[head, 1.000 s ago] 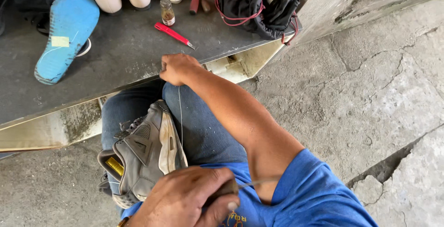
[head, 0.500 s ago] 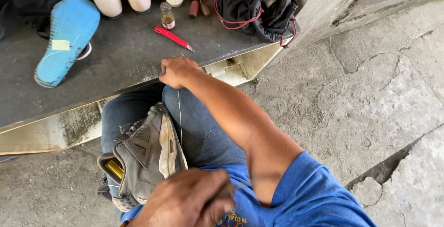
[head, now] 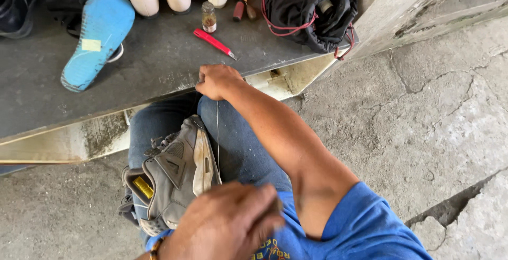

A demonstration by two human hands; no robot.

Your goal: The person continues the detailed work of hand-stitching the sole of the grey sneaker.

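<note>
Grey sneaker point(head: 177, 178) lies on the lap w/ a thin thread point(head: 217, 133) taut up to right hand point(head: 217, 81), fist shut on it. Left hand point(head: 227, 223) near, blurred, can't tell grip. Far on surface point(head: 159, 64): black drawstring bag point(head: 309, 11), open, contents unclear; small glass bottle point(head: 209, 17), brownish inside.

Cracked concrete floor point(head: 423, 117) (daylit) beside a dark bench point(head: 159, 64).
</note>
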